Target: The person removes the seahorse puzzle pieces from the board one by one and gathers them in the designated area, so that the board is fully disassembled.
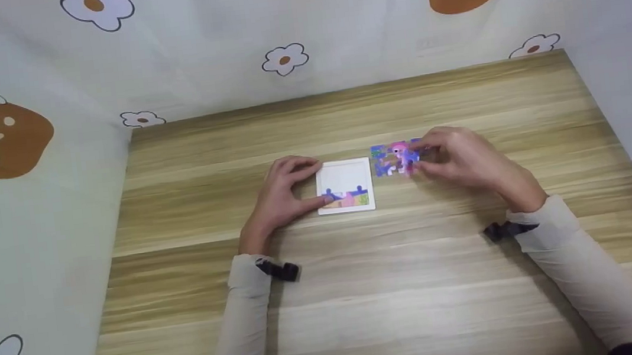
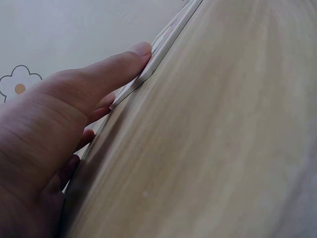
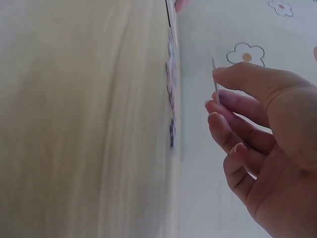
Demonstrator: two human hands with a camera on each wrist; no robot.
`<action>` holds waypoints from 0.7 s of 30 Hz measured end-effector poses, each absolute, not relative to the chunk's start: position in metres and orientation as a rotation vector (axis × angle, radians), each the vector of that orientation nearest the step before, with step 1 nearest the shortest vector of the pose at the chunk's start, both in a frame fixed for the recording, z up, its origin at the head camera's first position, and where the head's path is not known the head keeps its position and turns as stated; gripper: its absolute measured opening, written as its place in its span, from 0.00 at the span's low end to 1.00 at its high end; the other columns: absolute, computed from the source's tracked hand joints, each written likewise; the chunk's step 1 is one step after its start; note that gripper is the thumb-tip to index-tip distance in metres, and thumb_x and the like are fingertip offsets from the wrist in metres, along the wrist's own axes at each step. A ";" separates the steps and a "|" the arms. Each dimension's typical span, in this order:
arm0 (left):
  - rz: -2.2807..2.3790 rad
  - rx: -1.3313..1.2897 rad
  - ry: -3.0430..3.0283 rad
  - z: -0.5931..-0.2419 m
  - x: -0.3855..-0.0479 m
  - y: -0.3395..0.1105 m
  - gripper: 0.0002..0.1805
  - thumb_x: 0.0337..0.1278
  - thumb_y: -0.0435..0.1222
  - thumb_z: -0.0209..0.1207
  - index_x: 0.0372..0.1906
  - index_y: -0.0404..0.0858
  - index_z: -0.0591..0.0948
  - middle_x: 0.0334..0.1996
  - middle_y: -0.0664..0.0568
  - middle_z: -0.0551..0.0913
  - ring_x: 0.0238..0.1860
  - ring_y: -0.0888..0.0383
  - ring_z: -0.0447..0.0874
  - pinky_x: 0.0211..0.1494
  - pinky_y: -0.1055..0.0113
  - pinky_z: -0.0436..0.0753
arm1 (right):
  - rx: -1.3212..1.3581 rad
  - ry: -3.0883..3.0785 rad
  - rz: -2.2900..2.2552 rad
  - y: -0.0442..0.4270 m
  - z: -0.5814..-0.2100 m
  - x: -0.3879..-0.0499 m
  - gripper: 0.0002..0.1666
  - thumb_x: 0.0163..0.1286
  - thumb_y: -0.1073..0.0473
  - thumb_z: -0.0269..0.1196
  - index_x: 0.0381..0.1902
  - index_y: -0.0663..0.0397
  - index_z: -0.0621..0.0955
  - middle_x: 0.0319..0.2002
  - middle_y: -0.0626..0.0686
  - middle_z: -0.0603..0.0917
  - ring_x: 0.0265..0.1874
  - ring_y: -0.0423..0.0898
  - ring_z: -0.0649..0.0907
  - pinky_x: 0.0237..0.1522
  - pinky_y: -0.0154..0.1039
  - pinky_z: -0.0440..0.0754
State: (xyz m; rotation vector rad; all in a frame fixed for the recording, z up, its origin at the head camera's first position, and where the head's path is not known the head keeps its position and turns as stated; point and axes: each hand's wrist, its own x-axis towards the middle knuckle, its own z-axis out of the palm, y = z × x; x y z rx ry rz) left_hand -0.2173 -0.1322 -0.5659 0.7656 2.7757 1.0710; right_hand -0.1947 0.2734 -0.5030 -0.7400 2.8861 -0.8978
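White tray: a flat, square white puzzle tray (image 1: 344, 175) lies on the light wood-grain counter (image 1: 400, 287), nearer to the far edge, about midway between the left and right edges.
Filled part: one strip of colourful printed pieces (image 1: 357, 198) covers the tray's side nearest the person.
Bare part: the larger area beyond is white; I judge most of the picture is left.
Waiting pieces: blue and pink jigsaw pieces (image 1: 379, 169) lie just beside the tray, toward the counter's right edge.
Right hand: the right hand (image 1: 462, 155) pinches one thin piece (image 3: 216, 88), raised off the counter.
Left hand: the left hand (image 1: 285, 190) is spread, thumb on the tray, clasping nothing.
In the way: this thumb hides the strip's left end; right fingers cover some pieces.
Behind: a pale wall covering (image 1: 206, 53) with printed flowers.
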 end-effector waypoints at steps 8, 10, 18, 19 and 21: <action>1.067 0.771 2.789 -0.564 -0.216 -0.130 0.44 0.52 0.67 0.76 0.73 0.55 0.81 0.73 0.62 0.77 0.80 0.54 0.64 0.86 0.48 0.58 | -0.667 2.901 -0.907 0.290 -0.500 -0.194 0.21 0.67 0.63 0.77 0.57 0.56 0.90 0.49 0.57 0.93 0.42 0.51 0.91 0.47 0.53 0.91; 1.057 0.781 2.795 -0.565 -0.216 -0.130 0.44 0.52 0.66 0.76 0.74 0.55 0.81 0.73 0.62 0.77 0.80 0.54 0.64 0.85 0.47 0.58 | -0.629 2.900 -0.882 0.294 -0.502 -0.192 0.22 0.67 0.62 0.77 0.59 0.54 0.89 0.50 0.57 0.93 0.43 0.51 0.90 0.48 0.54 0.90; 1.060 0.772 2.792 -0.565 -0.215 -0.133 0.45 0.52 0.68 0.75 0.74 0.55 0.81 0.74 0.62 0.77 0.79 0.54 0.64 0.85 0.47 0.59 | -0.602 2.898 -0.759 0.298 -0.505 -0.191 0.22 0.69 0.61 0.75 0.61 0.54 0.89 0.48 0.56 0.92 0.42 0.51 0.88 0.46 0.51 0.87; 1.057 0.773 2.792 -0.565 -0.215 -0.133 0.45 0.52 0.68 0.75 0.74 0.55 0.81 0.74 0.62 0.77 0.80 0.54 0.64 0.85 0.47 0.59 | -0.609 2.898 -0.752 0.298 -0.505 -0.191 0.22 0.69 0.61 0.75 0.60 0.55 0.89 0.47 0.56 0.92 0.41 0.51 0.88 0.45 0.51 0.87; 1.056 0.778 2.794 -0.564 -0.215 -0.133 0.45 0.52 0.68 0.75 0.74 0.55 0.81 0.74 0.62 0.77 0.80 0.54 0.64 0.85 0.47 0.59 | -0.620 2.904 -0.733 0.298 -0.506 -0.191 0.20 0.69 0.61 0.75 0.59 0.55 0.89 0.45 0.56 0.92 0.40 0.51 0.88 0.44 0.51 0.87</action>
